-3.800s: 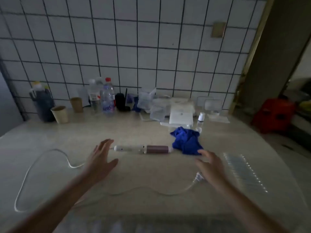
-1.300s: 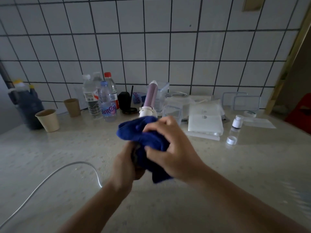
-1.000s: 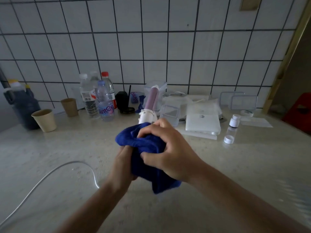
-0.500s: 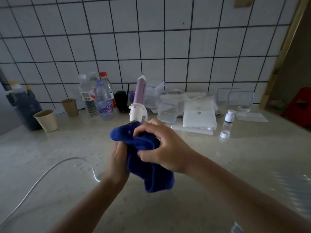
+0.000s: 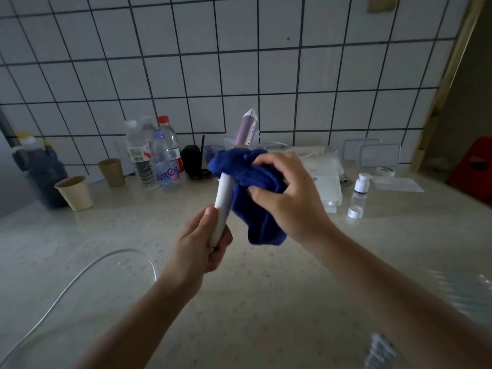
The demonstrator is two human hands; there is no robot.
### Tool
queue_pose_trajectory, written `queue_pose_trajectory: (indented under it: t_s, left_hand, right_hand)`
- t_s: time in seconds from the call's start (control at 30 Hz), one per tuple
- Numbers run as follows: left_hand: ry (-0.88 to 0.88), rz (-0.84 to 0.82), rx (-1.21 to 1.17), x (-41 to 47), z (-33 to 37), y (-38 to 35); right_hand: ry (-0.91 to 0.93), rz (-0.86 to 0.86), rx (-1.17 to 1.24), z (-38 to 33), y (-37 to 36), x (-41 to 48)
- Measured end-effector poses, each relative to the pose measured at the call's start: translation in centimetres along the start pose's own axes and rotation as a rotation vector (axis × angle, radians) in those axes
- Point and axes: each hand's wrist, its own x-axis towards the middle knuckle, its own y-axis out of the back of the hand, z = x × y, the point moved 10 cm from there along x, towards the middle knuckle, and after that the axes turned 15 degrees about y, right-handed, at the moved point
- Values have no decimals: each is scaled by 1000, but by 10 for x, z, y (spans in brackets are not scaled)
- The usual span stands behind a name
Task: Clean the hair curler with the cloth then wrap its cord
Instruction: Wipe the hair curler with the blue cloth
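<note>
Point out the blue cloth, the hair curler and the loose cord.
blue cloth [image 5: 266,227]: head view, on the hanging lower fold.
hair curler [image 5: 225,194]: head view, on the white handle.
cord [image 5: 127,250]: head view, on the top of its loop.

The speckled beige counter [image 5: 266,288] before me carries a dark jug [image 5: 42,171], 2 paper cups [image 5: 75,193], clustered water bottles [image 5: 165,161], a white box [image 5: 328,187], a small clear bottle [image 5: 359,191] just beside a loose white cap [image 5: 354,212], and the white cord [image 5: 80,278] looping at my left.
</note>
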Motion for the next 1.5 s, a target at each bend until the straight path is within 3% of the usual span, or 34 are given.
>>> queue_pose_trajectory:
  t_s: [0.13,0.23,0.3,0.53,0.6,0.7,0.8,0.97,1.03,1.1,1.23,1.3,1.4,1.5]
  left_hand:
    - [79,26,-190,3,-6,9]
    - [109,211,-361,2,-12,28]
    - [119,239,-397,1,-12,30]
    - [97,-195,-257,0,-1,-8]
    - [78,-157,-251,1,-2,-6]
    - [37,43,-275,1,-1,10]
    - [-87,101,-230,0,7,21]
    - [-13,4,-57,2,0,8]
    - [-20,-80,-40,2,1,-1]
    - [-26,-56,-51,2,2,0]
    - [-79,158,-214,3,-3,33]
    - [-50,199,-204,11,-8,44]
    - [-43,270,-154,16,-1,51]
    - [-90,152,-154,12,5,30]
  right_hand:
    - [29,-105,45,-9,-23,-9]
    - [83,-363,69,-22,-63,-25]
    - [105,-471,73,-26,-77,-32]
    - [63,-48,24,-10,-12,-7]
    - [46,-89,83,-12,-20,-9]
    - [52,-338,138,-25,-52,-19]
    - [115,-480,88,-38,-70,-28]
    - [80,-86,16,-27,-25,-10]
    - [76,-22,9,-25,-18,-9]
    - [71,-78,57,-26,-26,-12]
    - [116,-433,99,-40,-63,-24]
    - [121,-502,116,-44,-70,-27]
    - [133,-407,119,-45,-63,-23]
    - [88,-186,58,-30,-36,-12]
